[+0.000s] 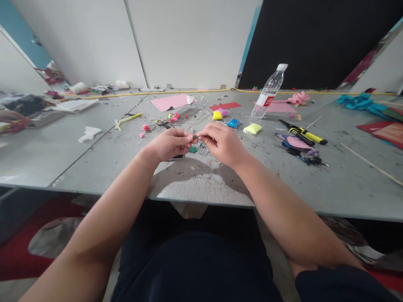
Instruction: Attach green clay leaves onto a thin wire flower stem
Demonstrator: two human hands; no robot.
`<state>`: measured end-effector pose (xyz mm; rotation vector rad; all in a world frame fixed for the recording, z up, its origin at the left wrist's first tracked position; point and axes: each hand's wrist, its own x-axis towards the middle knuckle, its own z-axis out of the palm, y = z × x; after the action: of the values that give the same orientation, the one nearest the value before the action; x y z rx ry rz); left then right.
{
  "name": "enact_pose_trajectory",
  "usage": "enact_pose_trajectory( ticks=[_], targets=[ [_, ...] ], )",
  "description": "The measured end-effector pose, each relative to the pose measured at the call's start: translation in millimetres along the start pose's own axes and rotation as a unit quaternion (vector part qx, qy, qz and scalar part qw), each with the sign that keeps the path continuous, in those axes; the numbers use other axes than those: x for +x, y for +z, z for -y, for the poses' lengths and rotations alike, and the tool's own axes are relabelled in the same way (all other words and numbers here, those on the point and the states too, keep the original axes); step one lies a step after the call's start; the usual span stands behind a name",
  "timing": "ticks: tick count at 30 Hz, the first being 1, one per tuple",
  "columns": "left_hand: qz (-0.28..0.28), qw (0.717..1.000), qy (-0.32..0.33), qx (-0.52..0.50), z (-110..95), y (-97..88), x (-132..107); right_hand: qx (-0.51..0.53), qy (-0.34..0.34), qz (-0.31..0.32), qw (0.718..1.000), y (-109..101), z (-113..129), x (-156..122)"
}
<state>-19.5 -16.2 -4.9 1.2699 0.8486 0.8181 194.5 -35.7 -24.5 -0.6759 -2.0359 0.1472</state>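
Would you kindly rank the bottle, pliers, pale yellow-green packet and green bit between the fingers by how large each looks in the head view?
Largest to smallest:
1. Bottle
2. Pliers
3. Pale yellow-green packet
4. Green bit

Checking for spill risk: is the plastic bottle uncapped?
No, a white cap sits on top of the plastic bottle.

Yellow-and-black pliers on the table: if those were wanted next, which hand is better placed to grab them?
Probably the right hand: the pliers lie on its side, and the left hand is farther off. Both hands meet at a small green piece, so the right may be busy.
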Motion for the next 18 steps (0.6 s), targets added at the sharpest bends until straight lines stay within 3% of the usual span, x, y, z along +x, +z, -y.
enact_pose_trajectory(
  ticks=[6,10,14,18],
  targets=[
    [0.007,1.000,0.001,-0.004,1.6,-2.7,0.3,0.027,0.018,-0.019,0.999,0.5,7.7,0.8],
    [-0.017,0.998,0.054,0.000,4.9,-2.0,2.4,0.099,0.097,-0.058,0.989,7.3,13.4,1.9],
    [-0.082,0.975,0.198,0.059,9.2,2.5,4.8,0.262,0.233,-0.080,0.933,17.2,13.6,2.2],
    [-0.111,0.952,0.268,0.098,9.7,8.7,3.6,0.368,0.271,-0.079,0.886,18.9,13.1,3.6]
  ],
)
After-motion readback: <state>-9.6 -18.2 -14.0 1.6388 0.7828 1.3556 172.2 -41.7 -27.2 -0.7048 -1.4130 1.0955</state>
